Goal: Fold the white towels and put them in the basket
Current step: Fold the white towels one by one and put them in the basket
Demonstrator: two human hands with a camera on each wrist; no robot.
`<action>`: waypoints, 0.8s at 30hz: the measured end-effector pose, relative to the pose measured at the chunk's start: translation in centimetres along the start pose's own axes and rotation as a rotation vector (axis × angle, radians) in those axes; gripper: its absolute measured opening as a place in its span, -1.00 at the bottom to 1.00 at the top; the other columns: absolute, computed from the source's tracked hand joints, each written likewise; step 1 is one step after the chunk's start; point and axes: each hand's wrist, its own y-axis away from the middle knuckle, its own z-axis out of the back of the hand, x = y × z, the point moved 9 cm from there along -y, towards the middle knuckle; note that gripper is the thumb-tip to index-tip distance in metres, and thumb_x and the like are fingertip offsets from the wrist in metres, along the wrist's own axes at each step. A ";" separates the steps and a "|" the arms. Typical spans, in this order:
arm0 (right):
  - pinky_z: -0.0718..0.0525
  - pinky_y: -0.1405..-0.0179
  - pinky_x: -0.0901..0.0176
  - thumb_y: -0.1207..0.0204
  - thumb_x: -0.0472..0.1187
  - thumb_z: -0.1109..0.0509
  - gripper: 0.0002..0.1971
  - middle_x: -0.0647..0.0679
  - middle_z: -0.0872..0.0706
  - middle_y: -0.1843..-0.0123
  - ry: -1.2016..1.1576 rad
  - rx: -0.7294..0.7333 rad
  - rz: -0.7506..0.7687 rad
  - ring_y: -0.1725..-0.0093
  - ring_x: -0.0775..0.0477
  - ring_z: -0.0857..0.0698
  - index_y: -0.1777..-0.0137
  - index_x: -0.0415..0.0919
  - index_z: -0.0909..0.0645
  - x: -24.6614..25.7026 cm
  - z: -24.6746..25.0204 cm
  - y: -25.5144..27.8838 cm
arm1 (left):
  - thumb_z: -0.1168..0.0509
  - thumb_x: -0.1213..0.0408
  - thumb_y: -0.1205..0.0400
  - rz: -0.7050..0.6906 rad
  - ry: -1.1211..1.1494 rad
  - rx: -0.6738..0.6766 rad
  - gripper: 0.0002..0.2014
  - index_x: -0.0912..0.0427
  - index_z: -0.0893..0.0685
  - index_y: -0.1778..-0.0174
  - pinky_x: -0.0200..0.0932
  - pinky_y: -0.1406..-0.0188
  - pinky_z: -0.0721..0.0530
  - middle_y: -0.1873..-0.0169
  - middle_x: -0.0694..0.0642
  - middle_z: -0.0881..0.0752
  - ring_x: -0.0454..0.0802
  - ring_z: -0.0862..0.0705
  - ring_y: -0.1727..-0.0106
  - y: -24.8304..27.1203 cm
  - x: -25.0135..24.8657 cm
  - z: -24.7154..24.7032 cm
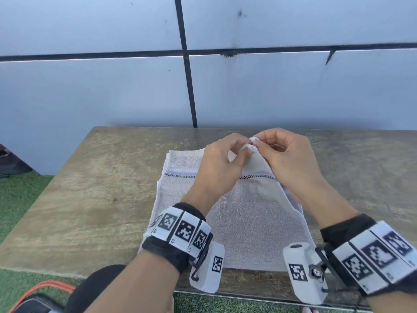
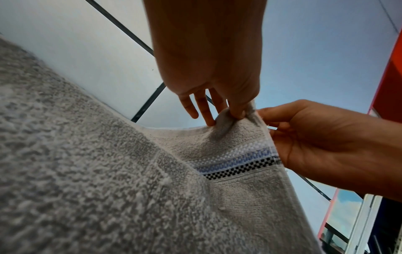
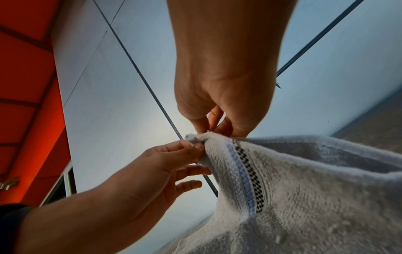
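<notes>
- An outdoor or semi-outdoor spot beside a building, not a furnished room.
- Green artificial turf (image 1: 20,199) covers the ground at 8 o'clock.
- A weathered wooden table (image 1: 90,188) stands against a wall of pale panels (image 1: 90,86) with dark seams, at 12 o'clock.
- Orange-red cladding (image 3: 26,86) and a window frame appear in the wrist views.

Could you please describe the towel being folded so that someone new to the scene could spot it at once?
Find the worn table before the pale panelled wall. The towel lies on the table's middle, and both the left hand and the right hand pinch its raised far corner. Its woven blue band and black-and-white checked stripe mark it out.
</notes>
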 end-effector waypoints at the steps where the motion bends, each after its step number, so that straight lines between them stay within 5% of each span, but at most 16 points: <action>1: -0.74 0.10 0.27 -0.53 -0.21 -0.55 -0.96 0.06 -0.85 0.20 -0.001 -0.008 -0.015 0.15 0.08 -0.81 0.13 -0.06 -0.79 -0.2 0.1 -0.3 | -0.39 0.26 -0.68 0.008 0.016 -0.002 -0.93 0.12 -0.78 0.07 -0.51 0.13 -0.46 0.27 -0.08 -0.78 -0.16 -0.70 0.17 0.0 0.1 0.0; 4: -0.78 0.05 0.16 -0.51 -0.25 -0.55 -0.94 0.04 -0.86 0.19 -0.031 -0.010 -0.042 0.11 -0.01 -0.83 0.14 -0.07 -0.81 -0.4 0.1 -0.8 | -0.39 0.23 -0.69 0.014 0.033 -0.008 -0.92 0.11 -0.77 0.07 -0.51 0.12 -0.46 0.27 -0.10 -0.77 -0.17 -0.68 0.18 0.0 0.2 0.4; 9: -0.75 0.05 0.28 -0.51 -0.28 -0.55 -0.90 0.09 -0.87 0.19 -0.021 0.013 -0.035 0.14 0.11 -0.83 0.15 -0.04 -0.80 -0.3 -0.1 -1.1 | -0.39 0.20 -0.68 0.041 0.022 -0.062 -0.90 0.09 -0.76 0.12 -0.49 0.21 -0.47 0.34 -0.12 -0.74 -0.24 -0.65 0.27 -0.2 1.1 1.5; 18: -0.78 -0.17 -0.16 -0.55 -0.33 -0.50 -0.89 0.00 -0.88 0.14 -0.027 0.066 -0.057 0.06 -0.03 -0.86 0.05 -0.12 -0.83 -0.5 -0.3 -1.0 | -0.44 0.19 -0.65 0.057 0.066 -0.081 -0.93 0.06 -0.75 0.12 -0.41 0.21 -0.54 0.35 0.00 -0.77 -0.12 -0.69 0.29 -0.3 1.1 1.4; 24: -0.79 -0.14 -0.09 -0.55 -0.32 -0.49 -0.88 0.03 -0.88 0.16 -0.008 0.060 -0.050 0.10 0.03 -0.85 0.06 -0.10 -0.83 -0.5 -0.1 -0.9 | -0.44 0.17 -0.64 0.066 0.031 -0.084 -0.93 0.03 -0.74 0.14 -0.43 0.22 -0.52 0.38 -0.03 -0.76 -0.15 -0.69 0.30 -0.3 1.1 1.3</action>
